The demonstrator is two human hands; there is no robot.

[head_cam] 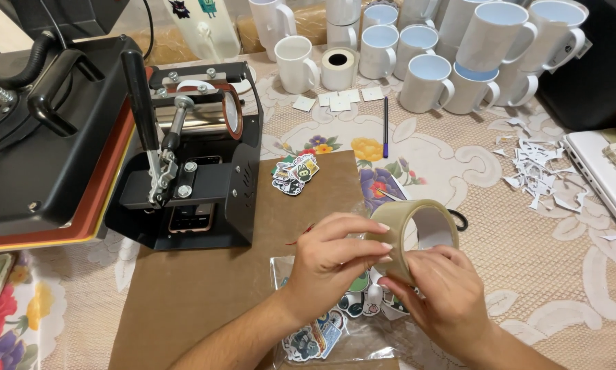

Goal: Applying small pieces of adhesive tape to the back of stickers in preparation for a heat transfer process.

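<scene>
Table: lace floral cloth, brown paper sheet centre, white mugs along top. Tape roll, clear-tan, lower centre; your left hand and right hand both pinch it.

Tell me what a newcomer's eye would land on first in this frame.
Low and centre, the left hand and right hand hold a roll of clear tape above a bag of stickers. At left stands a black mug press on a brown sheet. Along the far edge crowd white mugs.
</scene>
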